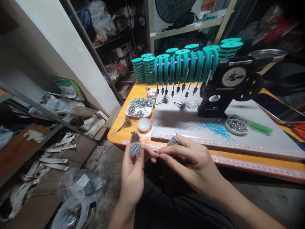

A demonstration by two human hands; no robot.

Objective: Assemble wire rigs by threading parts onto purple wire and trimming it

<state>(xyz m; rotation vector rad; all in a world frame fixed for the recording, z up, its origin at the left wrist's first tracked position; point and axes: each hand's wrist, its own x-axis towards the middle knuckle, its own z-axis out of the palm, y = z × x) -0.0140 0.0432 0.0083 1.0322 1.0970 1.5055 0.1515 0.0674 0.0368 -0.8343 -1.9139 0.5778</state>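
Note:
Just in front of the table edge, my left hand [133,178] is closed on a round bundle of small grey beads [135,149], packed tightly with their ends facing up. My right hand [193,156] has its thumb and index finger pinched together at my left fingertips; whatever thin piece lies between them is too small to make out. Partly hidden behind my right fingers is a grey ridged piece [173,141]. A dark spiky bundle [135,135] lies on the table beyond my left hand, close to a small white cup [144,125] and another stemmed bundle [125,123].
A white tray [127,112] of grey pieces stands at the table's left. A black machine [214,98] carries several teal spools [186,68] with hanging weights. Blue strips [215,130] lie beside a dish [247,129] of metal pieces. A bucket [57,219] stands on the floor.

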